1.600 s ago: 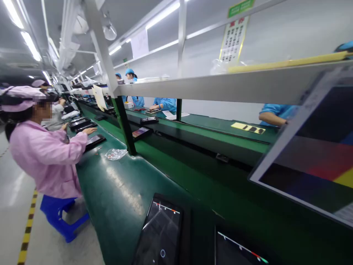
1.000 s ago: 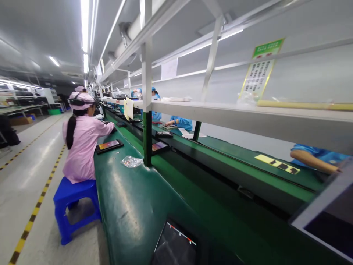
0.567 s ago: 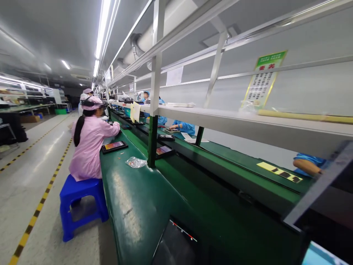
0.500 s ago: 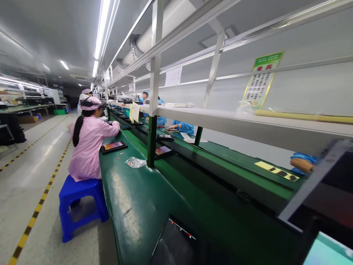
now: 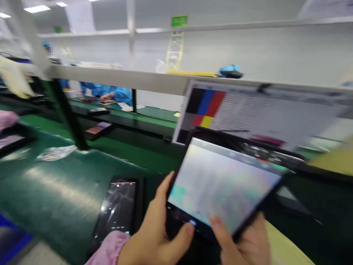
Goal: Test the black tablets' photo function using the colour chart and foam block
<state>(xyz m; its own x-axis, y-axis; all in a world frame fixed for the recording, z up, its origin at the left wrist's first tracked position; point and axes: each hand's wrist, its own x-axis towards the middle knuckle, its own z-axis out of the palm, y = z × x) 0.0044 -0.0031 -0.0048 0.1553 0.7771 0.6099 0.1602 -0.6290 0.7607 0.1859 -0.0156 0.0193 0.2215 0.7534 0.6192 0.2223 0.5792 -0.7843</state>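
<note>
A tablet [image 5: 223, 180] with a lit, pale screen is held up in front of me, tilted. My left hand [image 5: 157, 228] grips its left edge, thumb near the lower bezel. Around the lower right side my right hand [image 5: 245, 239] is wrapped, with its thumb over the screen's bottom edge. A second tablet [image 5: 118, 206] with a dark lit screen lies on the green bench [image 5: 55, 184] to the left of my left hand. Behind the held tablet stands a printed chart [image 5: 234, 110] with colour blocks and lines of text.
A white shelf [image 5: 124, 77] on posts runs across above the bench. Farther along lie another device [image 5: 97, 129] and a clear plastic bag [image 5: 56, 152]. Across the line a co-worker in a blue sleeve [image 5: 121, 94] handles something. A pink sleeve [image 5: 7, 119] shows at far left.
My view has swung right, from the aisle toward the chart. Both my hands and the held tablet are now in view; earlier only a corner of a lit screen showed at lower right.
</note>
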